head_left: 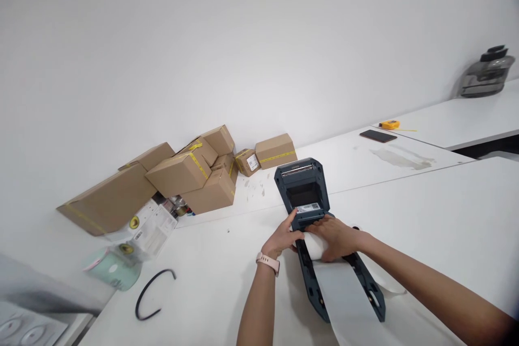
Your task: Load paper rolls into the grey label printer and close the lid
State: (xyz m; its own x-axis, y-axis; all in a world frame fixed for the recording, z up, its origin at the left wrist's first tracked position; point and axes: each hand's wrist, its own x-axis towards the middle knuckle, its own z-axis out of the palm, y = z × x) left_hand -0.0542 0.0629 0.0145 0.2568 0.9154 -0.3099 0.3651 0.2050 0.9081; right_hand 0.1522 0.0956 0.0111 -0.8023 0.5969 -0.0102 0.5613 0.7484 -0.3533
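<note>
A dark blue-grey label printer (320,297) lies on the white table with its lid (302,186) tipped up and back. Inside it sits a white paper roll (314,246), and a wide paper strip (344,292) runs from the roll over the printer toward me. My left hand (281,238), a pink watch band on its wrist, grips the roll's left end, its thumb up by the lid hinge. Over the right side of the roll, my right hand (338,238) is closed on it, the fingertips partly hidden.
Cardboard boxes (178,173) are stacked by the wall at left. Beside them are packaged papers (154,232) and a mint-green tub (117,270). A black curved band (148,294) lies nearer. At right are a phone (378,135), yellow tape measure (389,125) and dark jug (486,75).
</note>
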